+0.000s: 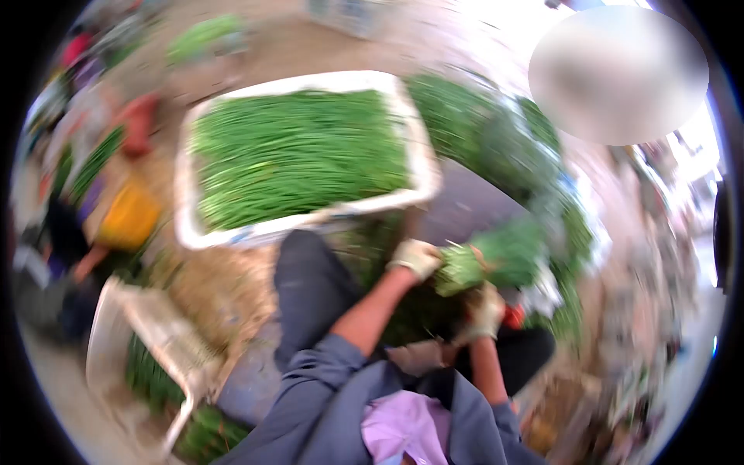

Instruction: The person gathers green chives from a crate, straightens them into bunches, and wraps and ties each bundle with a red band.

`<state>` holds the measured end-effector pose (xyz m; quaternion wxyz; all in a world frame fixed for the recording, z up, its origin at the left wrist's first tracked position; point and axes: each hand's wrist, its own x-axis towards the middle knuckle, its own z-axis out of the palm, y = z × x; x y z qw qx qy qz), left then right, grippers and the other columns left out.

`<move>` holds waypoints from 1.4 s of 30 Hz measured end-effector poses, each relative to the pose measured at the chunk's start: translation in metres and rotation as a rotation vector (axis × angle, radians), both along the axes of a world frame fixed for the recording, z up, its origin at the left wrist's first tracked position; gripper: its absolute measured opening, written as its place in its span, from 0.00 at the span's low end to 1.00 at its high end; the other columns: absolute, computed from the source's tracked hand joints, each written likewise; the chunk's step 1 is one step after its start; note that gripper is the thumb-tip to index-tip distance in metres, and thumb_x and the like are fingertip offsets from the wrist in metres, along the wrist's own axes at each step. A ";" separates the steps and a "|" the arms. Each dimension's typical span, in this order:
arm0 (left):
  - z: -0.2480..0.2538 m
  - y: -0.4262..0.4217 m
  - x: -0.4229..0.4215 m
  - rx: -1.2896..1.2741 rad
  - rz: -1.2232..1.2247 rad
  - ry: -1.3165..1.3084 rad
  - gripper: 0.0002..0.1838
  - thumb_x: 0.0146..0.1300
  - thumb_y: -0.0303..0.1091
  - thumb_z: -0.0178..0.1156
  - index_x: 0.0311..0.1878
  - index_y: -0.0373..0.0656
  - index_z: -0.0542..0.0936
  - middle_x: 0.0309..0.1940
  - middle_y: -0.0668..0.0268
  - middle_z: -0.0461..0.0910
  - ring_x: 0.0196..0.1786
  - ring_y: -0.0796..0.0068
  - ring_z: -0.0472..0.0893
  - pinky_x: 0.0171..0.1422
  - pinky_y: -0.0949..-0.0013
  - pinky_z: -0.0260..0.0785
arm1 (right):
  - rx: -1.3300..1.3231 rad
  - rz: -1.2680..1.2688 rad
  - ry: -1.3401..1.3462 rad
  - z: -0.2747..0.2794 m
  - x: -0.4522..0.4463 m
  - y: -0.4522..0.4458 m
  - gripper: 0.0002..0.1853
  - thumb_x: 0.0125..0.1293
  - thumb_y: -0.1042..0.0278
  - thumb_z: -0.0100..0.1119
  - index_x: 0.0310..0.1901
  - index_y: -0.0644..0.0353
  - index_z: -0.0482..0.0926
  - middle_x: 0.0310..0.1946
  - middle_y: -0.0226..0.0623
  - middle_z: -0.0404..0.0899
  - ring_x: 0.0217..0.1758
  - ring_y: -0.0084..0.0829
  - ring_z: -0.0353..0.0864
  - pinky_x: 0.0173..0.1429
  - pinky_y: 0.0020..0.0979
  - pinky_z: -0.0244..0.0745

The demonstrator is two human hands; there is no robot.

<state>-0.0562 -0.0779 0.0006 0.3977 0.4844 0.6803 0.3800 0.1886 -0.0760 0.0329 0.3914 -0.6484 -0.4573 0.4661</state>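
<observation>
A bundle of green stalks (508, 252) with pale cut ends is in front of me, with a tie around it near those ends. My left hand (417, 259), in a pale glove, is closed beside the cut ends; what its fingers grip is too small to tell. My right hand (483, 312), also gloved, is closed at the lower side of the bundle near the tie, blurred by motion. Beyond the bundle lies a grey flat surface (469, 203). A white foam box (184, 194) full of green stalks (298, 155) stands further off to the left.
Loose greens and clear plastic (504, 143) are heaped at the right. A white crate (159, 310) with green bundles stands at lower left. Another person (70, 263) is at the far left, near a yellow item (129, 215) and a red bag (139, 124).
</observation>
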 end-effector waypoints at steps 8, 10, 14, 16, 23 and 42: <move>-0.002 -0.034 0.017 0.077 0.101 -0.094 0.08 0.56 0.32 0.69 0.38 0.40 0.88 0.30 0.59 0.87 0.33 0.71 0.86 0.43 0.70 0.76 | -0.664 0.055 0.745 -0.001 -0.040 -0.004 0.38 0.65 0.40 0.63 0.67 0.61 0.67 0.62 0.47 0.73 0.63 0.47 0.73 0.66 0.53 0.69; -0.007 -0.019 0.015 0.108 0.098 -0.138 0.08 0.56 0.27 0.69 0.38 0.37 0.88 0.29 0.64 0.87 0.31 0.79 0.83 0.41 0.73 0.76 | -0.589 0.064 0.746 -0.013 -0.055 0.017 0.25 0.68 0.50 0.62 0.59 0.59 0.74 0.51 0.39 0.81 0.51 0.39 0.81 0.56 0.48 0.77; -0.031 -0.001 0.008 0.021 0.212 -0.308 0.08 0.59 0.29 0.68 0.39 0.36 0.87 0.28 0.64 0.86 0.26 0.81 0.81 0.33 0.75 0.75 | -0.546 -0.031 0.670 -0.034 -0.061 0.028 0.17 0.65 0.61 0.65 0.51 0.61 0.79 0.44 0.37 0.84 0.44 0.34 0.85 0.47 0.40 0.83; -0.031 0.002 0.008 0.017 0.249 -0.342 0.08 0.61 0.29 0.68 0.39 0.35 0.87 0.28 0.65 0.86 0.23 0.81 0.79 0.29 0.76 0.72 | -0.536 -0.038 0.638 -0.037 -0.060 0.026 0.16 0.65 0.63 0.64 0.51 0.61 0.79 0.44 0.37 0.84 0.44 0.34 0.85 0.47 0.40 0.83; -0.023 0.002 0.017 -0.076 0.242 -0.385 0.06 0.60 0.27 0.68 0.38 0.34 0.85 0.26 0.66 0.84 0.23 0.81 0.77 0.29 0.75 0.71 | -0.445 -0.036 0.597 -0.048 -0.057 0.024 0.21 0.64 0.66 0.66 0.54 0.66 0.73 0.46 0.41 0.81 0.45 0.35 0.85 0.46 0.38 0.86; -0.015 0.045 0.021 0.093 0.108 -0.016 0.16 0.61 0.38 0.66 0.48 0.38 0.84 0.41 0.57 0.87 0.44 0.68 0.85 0.54 0.67 0.74 | -0.334 0.012 0.635 -0.053 -0.051 0.018 0.19 0.61 0.62 0.70 0.47 0.67 0.80 0.39 0.37 0.85 0.36 0.31 0.85 0.42 0.33 0.80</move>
